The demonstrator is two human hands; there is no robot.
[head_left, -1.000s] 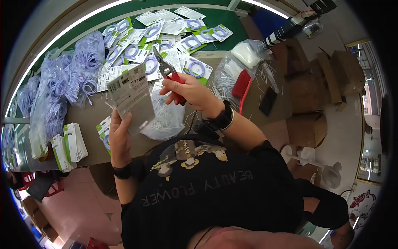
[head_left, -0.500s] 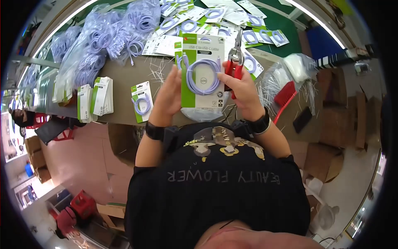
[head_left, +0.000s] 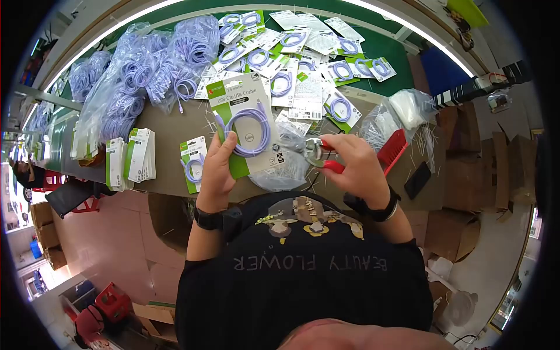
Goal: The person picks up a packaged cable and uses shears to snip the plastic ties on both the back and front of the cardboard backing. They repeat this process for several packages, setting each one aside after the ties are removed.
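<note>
In my left hand (head_left: 217,169) is a green-and-white card with a coiled lilac USB-C cable (head_left: 249,125) on its front, thumb over the lower left edge. The card tilts slightly to the left. My right hand (head_left: 359,166) grips red-handled pruning shears (head_left: 314,151), whose blades point left toward the card's lower right edge and look blurred. Beneath the shears lies a clear plastic bag (head_left: 280,175). Another carded cable (head_left: 192,163) rests on the table, left of my left hand.
Bagged lilac cables (head_left: 146,73) heap at the back left, with many carded cables (head_left: 341,71) across the back. Card stacks (head_left: 140,154) stand front left. To the right are a red brush (head_left: 392,150), a dark phone (head_left: 417,179), a bag of white ties (head_left: 408,108) and loose strips.
The carded cable has moved left and tilted, now held by my left hand alone. My right hand has come away from the card, and the shears have swung from pointing up to pointing left.
</note>
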